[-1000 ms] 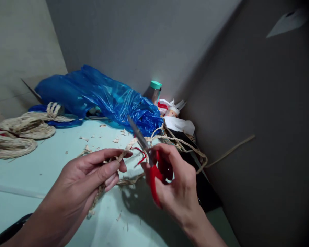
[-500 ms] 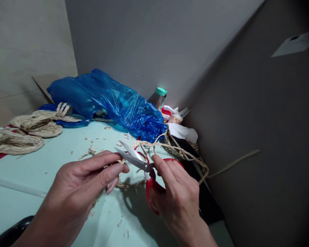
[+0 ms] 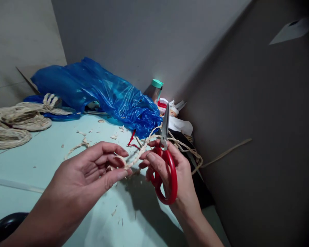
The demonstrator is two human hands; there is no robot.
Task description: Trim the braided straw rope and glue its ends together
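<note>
I have the grey wall [image 3: 134,34] filling the far side and a pale green table [image 3: 15,202] spread below it. Across the far part of the table I see a crumpled blue plastic bag [image 3: 100,92], with bundles of straw-coloured fibre [image 3: 25,118] lying to its left. My left hand [image 3: 92,171] is in front on the near side, its index finger raised and apart from the thumb, while the thumb presses a pale braid [image 3: 142,151] against the fingers behind. My right hand [image 3: 176,168] is closed around the red handles of the scissors [image 3: 172,178], whose blades are together and point to the far side. Its thumb and fingertips reach left to the braid; I cannot tell whether they pinch it. The braid spans the space between both hands, over the middle of the table, and runs on to the far right. Beyond the bag's right end I make out a bottle [image 3: 153,92] with a green cap. A red string [image 3: 131,138] hangs just left of the braid, and small scraps [image 3: 114,137] dot the tabletop.
</note>
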